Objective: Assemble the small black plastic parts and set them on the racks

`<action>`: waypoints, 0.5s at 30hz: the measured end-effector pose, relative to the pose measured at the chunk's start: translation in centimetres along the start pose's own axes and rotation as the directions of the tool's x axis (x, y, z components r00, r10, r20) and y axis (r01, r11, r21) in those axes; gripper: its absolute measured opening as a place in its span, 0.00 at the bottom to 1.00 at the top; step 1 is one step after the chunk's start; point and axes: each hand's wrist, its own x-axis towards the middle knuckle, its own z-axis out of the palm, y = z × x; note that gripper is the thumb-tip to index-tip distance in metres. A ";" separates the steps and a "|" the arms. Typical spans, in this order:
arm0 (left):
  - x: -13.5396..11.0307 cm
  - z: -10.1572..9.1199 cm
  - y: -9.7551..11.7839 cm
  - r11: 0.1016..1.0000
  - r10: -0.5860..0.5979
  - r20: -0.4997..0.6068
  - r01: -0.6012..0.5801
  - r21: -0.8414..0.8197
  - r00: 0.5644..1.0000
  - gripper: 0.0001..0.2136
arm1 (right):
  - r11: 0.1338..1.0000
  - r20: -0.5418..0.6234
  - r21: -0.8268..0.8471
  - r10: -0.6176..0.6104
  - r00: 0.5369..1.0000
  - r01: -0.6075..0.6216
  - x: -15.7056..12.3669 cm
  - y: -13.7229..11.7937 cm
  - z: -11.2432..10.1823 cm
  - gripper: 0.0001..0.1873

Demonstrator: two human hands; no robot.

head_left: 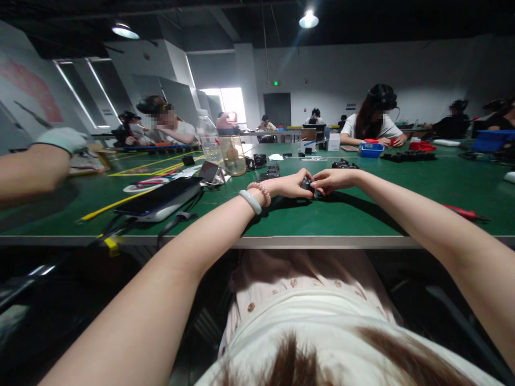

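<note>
My left hand [295, 184] curls its fingers round a small black part [307, 184] just above the green tabletop. From the other side my right hand [330, 180] pinches at the same part, thumb and fingers together. Whether the right fingers hold a second small piece is too fine to make out. Behind my right hand lies a cluster of black parts [341, 164], and more black pieces [272, 171] rest beyond my left wrist. A pale bangle and a beaded bracelet [263, 194] circle my left wrist.
To the left stand a phone on a white power bank [161, 198], a tinted bottle [234, 153] and a clear bottle [208, 139]. Red-handled pliers [462, 213] lie right. A co-worker's gloved hand [60, 140] reaches in from the left. Across sits a person beside a blue bin [370, 149].
</note>
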 end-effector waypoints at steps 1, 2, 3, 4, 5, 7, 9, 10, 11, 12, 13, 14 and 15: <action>0.0 0.0 0.0 1.000 -0.001 -0.002 0.001 0.000 1.000 0.27 | 1.000 0.000 0.001 0.001 1.000 -0.001 0.0 0.0 0.0 0.19; 0.0 0.0 0.0 1.000 -0.001 -0.003 0.001 -0.002 1.000 0.27 | 1.000 0.002 0.006 0.001 1.000 -0.001 0.0 0.0 0.0 0.19; 0.0 0.0 -0.1 1.000 0.002 -0.001 -0.002 -0.006 1.000 0.27 | 1.000 0.004 0.013 0.000 1.000 0.000 0.0 0.0 0.0 0.18; 0.1 0.1 -0.1 1.000 0.004 0.001 -0.004 -0.011 1.000 0.27 | 1.000 0.007 0.022 -0.002 1.000 0.002 0.0 0.1 0.0 0.18; 0.1 0.1 -0.1 1.000 0.006 0.002 -0.006 -0.016 1.000 0.27 | 0.999 0.009 0.032 -0.005 1.000 0.004 0.0 0.1 0.0 0.18; 0.1 0.0 -0.2 1.000 0.008 0.006 -0.007 -0.026 1.000 0.27 | 0.999 0.013 0.051 -0.007 1.000 0.006 0.1 0.2 0.0 0.17; 0.1 0.0 -0.2 0.999 0.010 0.008 -0.010 -0.031 1.000 0.27 | 0.998 0.012 0.060 -0.002 1.000 0.002 0.1 0.2 0.0 0.17; 0.1 -0.1 -0.1 0.999 0.013 0.009 -0.012 -0.033 1.000 0.27 | 0.998 0.011 0.063 0.000 1.000 -0.001 0.1 0.2 -0.1 0.17; 0.0 -0.1 -0.1 0.999 0.016 0.009 -0.016 -0.034 1.000 0.27 | 0.998 0.011 0.064 0.002 1.000 -0.002 0.1 0.2 -0.1 0.17; 0.0 -0.1 -0.1 0.999 0.018 0.011 -0.017 -0.036 1.000 0.27 | 0.998 0.009 0.063 0.002 1.000 -0.003 0.1 0.2 -0.1 0.17; 0.0 -0.1 0.0 0.999 0.017 0.011 -0.017 -0.036 1.000 0.27 | 0.998 0.008 0.062 0.002 1.000 -0.003 0.1 0.1 -0.1 0.17; 0.0 -0.1 0.0 0.999 0.015 0.012 -0.014 -0.036 1.000 0.27 | 0.998 0.007 0.061 0.003 1.000 -0.003 0.1 0.1 -0.1 0.17; 0.0 -0.1 0.0 0.999 0.011 0.011 -0.010 -0.035 1.000 0.27 | 0.998 0.007 0.060 0.003 1.000 -0.003 0.1 0.1 -0.1 0.17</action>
